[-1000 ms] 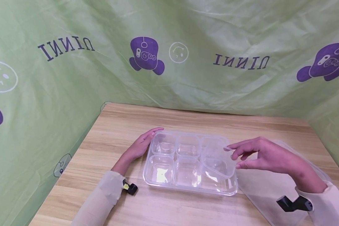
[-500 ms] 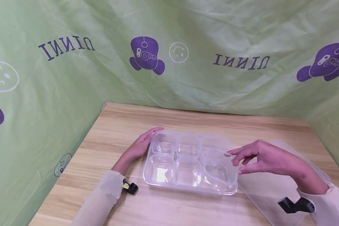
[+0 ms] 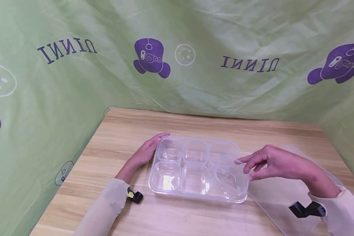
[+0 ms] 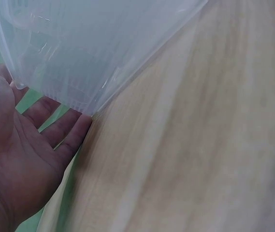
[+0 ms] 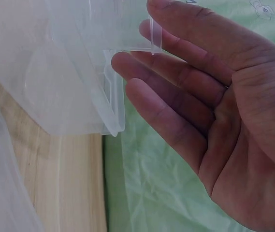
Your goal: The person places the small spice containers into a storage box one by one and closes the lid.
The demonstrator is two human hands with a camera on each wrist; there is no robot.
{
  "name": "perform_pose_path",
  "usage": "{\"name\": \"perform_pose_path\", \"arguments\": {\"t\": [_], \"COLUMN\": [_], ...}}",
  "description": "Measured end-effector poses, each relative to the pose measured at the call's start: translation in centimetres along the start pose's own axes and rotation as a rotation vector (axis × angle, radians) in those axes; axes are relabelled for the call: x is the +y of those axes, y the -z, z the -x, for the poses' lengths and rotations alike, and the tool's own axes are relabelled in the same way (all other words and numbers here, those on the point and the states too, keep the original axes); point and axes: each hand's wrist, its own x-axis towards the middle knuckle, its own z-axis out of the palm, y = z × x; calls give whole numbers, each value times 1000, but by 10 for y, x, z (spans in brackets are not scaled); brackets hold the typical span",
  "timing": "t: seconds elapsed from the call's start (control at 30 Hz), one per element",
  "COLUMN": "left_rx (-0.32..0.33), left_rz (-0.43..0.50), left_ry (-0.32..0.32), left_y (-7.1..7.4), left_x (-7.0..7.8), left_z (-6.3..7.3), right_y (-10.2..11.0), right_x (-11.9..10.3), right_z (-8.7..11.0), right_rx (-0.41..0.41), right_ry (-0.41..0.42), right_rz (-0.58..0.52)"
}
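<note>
A clear plastic food box (image 3: 194,197) sits on the wooden table, with several small clear containers (image 3: 166,177) fitted inside it in two rows. My left hand (image 3: 146,152) rests against the box's left end, fingers stretched along its side and touching the wall in the left wrist view. At the front right corner, my right hand (image 3: 272,164) pinches another small container (image 3: 237,175) by its rim between thumb and fingertips. That container is tilted and partly down inside the box. In the right wrist view, the ring and little fingers stay off the rim.
A flat translucent lid (image 3: 278,200) lies on the table to the right, partly under my right forearm. Green printed cloth (image 3: 206,88) hangs behind the table (image 3: 129,126) and at its sides. A small black device (image 3: 306,209) is on each cuff.
My right hand has moved the small container slightly toward the front right corner and lower into the box. My left hand has stayed at the box's left end.
</note>
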Motion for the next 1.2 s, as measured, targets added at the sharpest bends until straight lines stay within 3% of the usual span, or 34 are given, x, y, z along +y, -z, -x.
{"name": "perform_pose_path", "arguments": {"t": [0.33,0.6,0.93,1.2], "left_rx": [-8,-8,4,2], "left_rz": [2,-3,11,14], "left_ry": [-11,-1,7,7], "left_y": [1,1,1,1], "left_x": [1,-3,-4,-4], "left_z": [1,1,1,2], "right_y": [0,-6,-4,-5], "right_x": [0,1,3,4], "right_z": [1,-5,-10,-13], "right_rx": [-8,118,180,180], "right_ry": [-31,-76,-23,-11], "right_rz": [-90,108,162,182]}}
